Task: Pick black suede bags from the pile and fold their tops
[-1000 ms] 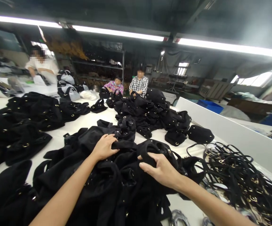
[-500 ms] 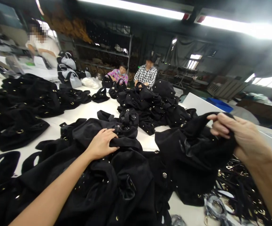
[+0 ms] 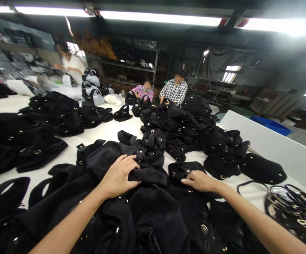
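Left fingers (image 3: 131,169) curled round a black bag (image 3: 142,165), right fingers (image 3: 192,180) flat on another bag (image 3: 179,171), bare table (image 3: 105,132) beyond.

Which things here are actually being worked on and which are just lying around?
In hand:
- left hand gripping a black bag
- right hand resting on another bag

Lying about:
- far bag heap
- left bag pile
- straps
- white table
- grey bags
- people at the far end

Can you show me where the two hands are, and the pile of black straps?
left hand (image 3: 119,176), head view, back of hand.
right hand (image 3: 199,180), head view, knuckles.
black straps (image 3: 293,211), head view, tangled middle.
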`<state>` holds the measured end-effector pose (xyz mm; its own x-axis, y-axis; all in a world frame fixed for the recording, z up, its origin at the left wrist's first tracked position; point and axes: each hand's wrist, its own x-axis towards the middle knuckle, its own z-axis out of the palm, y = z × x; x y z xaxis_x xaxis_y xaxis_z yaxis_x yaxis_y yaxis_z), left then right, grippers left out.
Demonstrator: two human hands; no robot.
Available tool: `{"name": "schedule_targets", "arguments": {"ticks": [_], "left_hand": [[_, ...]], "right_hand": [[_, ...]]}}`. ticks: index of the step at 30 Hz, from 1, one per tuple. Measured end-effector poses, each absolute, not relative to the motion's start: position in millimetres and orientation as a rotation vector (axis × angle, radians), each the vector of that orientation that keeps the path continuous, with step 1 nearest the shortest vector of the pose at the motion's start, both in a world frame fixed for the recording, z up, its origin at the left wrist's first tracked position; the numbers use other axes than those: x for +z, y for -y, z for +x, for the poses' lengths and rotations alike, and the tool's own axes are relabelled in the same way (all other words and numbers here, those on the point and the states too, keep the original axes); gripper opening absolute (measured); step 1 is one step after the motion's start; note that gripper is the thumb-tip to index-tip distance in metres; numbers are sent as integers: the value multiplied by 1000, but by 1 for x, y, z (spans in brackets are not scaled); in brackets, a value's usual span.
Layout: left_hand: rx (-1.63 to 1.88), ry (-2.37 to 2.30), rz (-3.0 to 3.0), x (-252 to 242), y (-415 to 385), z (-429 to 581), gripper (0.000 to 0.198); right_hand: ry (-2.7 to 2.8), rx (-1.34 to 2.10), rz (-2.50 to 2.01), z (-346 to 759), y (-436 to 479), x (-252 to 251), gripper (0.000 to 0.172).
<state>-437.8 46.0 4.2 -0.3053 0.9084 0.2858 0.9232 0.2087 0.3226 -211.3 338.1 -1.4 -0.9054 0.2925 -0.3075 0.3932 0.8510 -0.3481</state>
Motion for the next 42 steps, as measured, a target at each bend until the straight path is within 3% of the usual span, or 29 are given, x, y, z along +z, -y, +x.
{"name": "schedule_targets", "arguments": {"ticks": [4, 7, 10, 21, 23, 26, 29, 35, 38, 42], "left_hand": [[-717, 2413, -1833, 2, -46, -438, 28], [-739, 2425, -1819, 2, -45, -437, 28], [-756, 2438, -1818, 3, -45, -437, 29], [-770, 2437, -1828, 1, -45, -439, 27], [-784, 2439, -1826, 2, -45, -438, 28], [-811, 2437, -1818, 1, -45, -438, 29], [-855, 2415, -1817, 0, -44, -437, 30], [-924, 2420, -1798, -1, -44, -437, 30], [-950, 2402, -1804, -2, -43, -438, 30], [-954, 2375, -1804, -1, -43, -437, 29]], "right_hand": [[-2764, -738, 533, -234, -336, -43, 65], [-2872, -400, 590, -248, -345, -67, 60], [-2850, -135, 612, -250, -354, -79, 45], [-3174, 30, 929, -237, -411, -25, 48], [-3275, -116, 914, -258, -409, -21, 41], [-3293, -748, 910, -315, -388, -23, 33], [-3097, -1270, 930, -385, -360, -32, 43], [-2743, -1776, 934, -461, -327, -32, 29], [-2736, -2071, 969, -449, -338, 9, 32], [-2747, -2513, 811, -382, -353, 106, 38]]}}
